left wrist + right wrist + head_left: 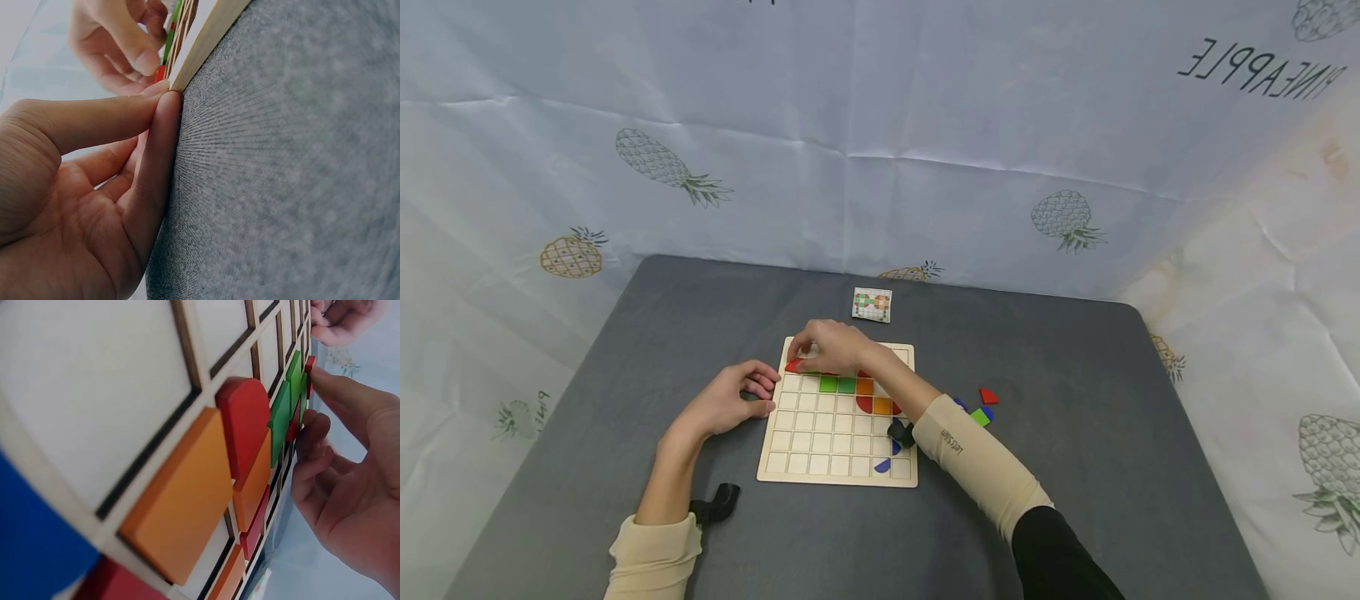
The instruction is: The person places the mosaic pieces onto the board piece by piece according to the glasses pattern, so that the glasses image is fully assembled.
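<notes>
My left hand (pixel 730 398) rests by the left edge of a wooden grid board (pixel 820 471). Its thumb and fingers touch that edge, apart along it in the head view. Over the board's far left part, my right hand (pixel 835 348) pinches a red tile (pixel 793 366) at the corner. The tile's full shape is hidden by the fingers. Green tiles (pixel 837 384), an orange tile (pixel 181 494) and a rounded red tile (pixel 244 419) sit in or on the grid; the right forearm covers some of them in the head view.
A small pattern card (pixel 872 305) lies beyond the board. Loose blue half-rounds (pixel 882 466) are at its near right. Right of the board are a red quarter-round (pixel 988 396) and a green tile (pixel 980 417). A patterned curtain (pixel 850 125) hangs behind the grey table (pixel 1112 433).
</notes>
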The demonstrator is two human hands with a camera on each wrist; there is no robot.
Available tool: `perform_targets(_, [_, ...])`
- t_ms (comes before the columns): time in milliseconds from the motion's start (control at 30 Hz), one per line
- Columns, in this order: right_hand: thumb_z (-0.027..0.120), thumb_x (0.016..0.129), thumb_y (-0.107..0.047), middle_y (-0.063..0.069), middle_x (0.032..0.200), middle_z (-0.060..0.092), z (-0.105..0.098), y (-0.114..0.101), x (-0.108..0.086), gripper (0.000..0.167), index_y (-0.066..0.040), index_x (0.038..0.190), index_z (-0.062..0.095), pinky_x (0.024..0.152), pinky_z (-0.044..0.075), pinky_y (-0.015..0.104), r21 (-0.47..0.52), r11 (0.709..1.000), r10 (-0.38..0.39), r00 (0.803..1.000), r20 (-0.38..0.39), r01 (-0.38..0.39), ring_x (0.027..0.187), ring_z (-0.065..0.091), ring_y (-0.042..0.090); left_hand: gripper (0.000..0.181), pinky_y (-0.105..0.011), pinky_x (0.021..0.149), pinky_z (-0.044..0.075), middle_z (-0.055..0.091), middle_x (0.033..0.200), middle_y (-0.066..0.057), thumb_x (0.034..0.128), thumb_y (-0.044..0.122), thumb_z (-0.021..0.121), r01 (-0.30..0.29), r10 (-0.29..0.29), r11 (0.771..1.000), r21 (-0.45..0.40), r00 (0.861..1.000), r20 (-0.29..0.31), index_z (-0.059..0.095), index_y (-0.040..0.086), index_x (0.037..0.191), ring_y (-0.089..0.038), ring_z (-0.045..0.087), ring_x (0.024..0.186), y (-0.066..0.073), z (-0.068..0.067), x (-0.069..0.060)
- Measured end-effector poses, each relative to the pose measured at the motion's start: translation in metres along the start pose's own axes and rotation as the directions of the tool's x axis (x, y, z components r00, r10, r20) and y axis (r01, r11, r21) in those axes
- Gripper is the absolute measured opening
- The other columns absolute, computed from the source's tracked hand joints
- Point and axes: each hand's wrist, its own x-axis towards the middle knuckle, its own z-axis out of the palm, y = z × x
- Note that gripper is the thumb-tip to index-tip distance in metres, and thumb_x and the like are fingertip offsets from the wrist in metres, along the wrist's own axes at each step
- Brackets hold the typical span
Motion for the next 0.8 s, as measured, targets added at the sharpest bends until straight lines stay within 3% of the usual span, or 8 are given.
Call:
perform_targets(500, [0.078, 0.102, -0.030, -0.004, 0.119, 0.075, 0.0002, -0.0072, 0.0016, 0.018, -0.025, 0.119, 0.081, 0.092, 0.057, 0.034, -0.038, 0.999, 0.025, 1.000, -0.006, -0.025, 0.113, 0.068, 0.013, 0.039, -0.022, 0.078, 0.053, 0.066, 0.114, -0.019, 0.0954, 0.002, 0.079, 0.021, -0.021, 1.000, 0.014, 1.000, -0.001, 0.063, -0.006, 0.130, -0.014, 0.063, 0.093, 0.0006, -0.0001, 0.0006])
perform_targets(800, [0.062, 0.112, -0.026, 0.000, 0.132, 0.073, -0.0019, -0.0024, -0.0050, 0.024, -0.021, 0.128, 0.080, 0.094, 0.055, 0.033, 0.005, 1.000, -0.003, 1.000, -0.022, 0.003, 0.117, 0.067, 0.016, 0.040, -0.023, 0.077, 0.053, 0.066, 0.114, -0.020, 0.0950, 0.001, 0.079, 0.023, -0.023, 1.000, 0.017, 1.000, -0.002, 0.063, -0.007, 0.131, -0.019, 0.063, 0.095, 0.0015, -0.0002, 0.0003])
